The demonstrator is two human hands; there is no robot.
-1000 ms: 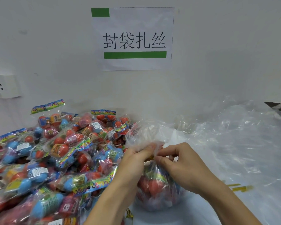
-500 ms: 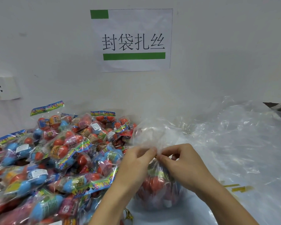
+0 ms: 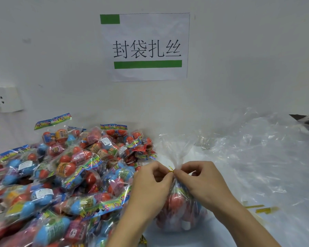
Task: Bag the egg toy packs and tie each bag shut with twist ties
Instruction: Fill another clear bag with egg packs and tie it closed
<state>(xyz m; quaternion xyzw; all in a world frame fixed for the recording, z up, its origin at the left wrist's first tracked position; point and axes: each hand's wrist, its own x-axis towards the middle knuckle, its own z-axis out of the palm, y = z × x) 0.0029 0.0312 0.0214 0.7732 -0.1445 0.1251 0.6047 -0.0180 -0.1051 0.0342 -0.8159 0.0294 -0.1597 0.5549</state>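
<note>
The left hand [image 3: 150, 186], at lower centre of the frame, has its fingers curled, with thumb and forefinger pinching a gold twist tie [image 3: 171, 169] at the gathered neck of a clear bag [image 3: 181, 216]. Its forearm runs off the bottom edge. The right hand [image 3: 202, 182], just to the right and nearly touching the left, is also curled, pinching the same neck from the other side. Only a small loop of the tie shows between the fingertips; the rest is hidden by the fingers, so how far it wraps cannot be told.

The bag stands at lower centre, beneath both hands, its top fanning out above the pinch. Red egg shapes show through the plastic, but the wrists cover much of it and the contents are hard to count.

In the left half of the frame lies a large heap of egg toy packs [image 3: 64, 179], red, blue and orange eggs in printed wrappers, cut off by the left and bottom edges. A white wall socket [image 3: 5, 98] sits at the left edge, partly out of frame. At upper centre, a paper sign [image 3: 146, 45] with green bars and four Chinese characters hangs on the wall. To the right, crumpled clear plastic sheeting [image 3: 260, 154] covers the surface, with loose gold twist ties [image 3: 262, 208] under it, blurred. A dark object [image 3: 307, 122] at the right edge is unidentifiable.
</note>
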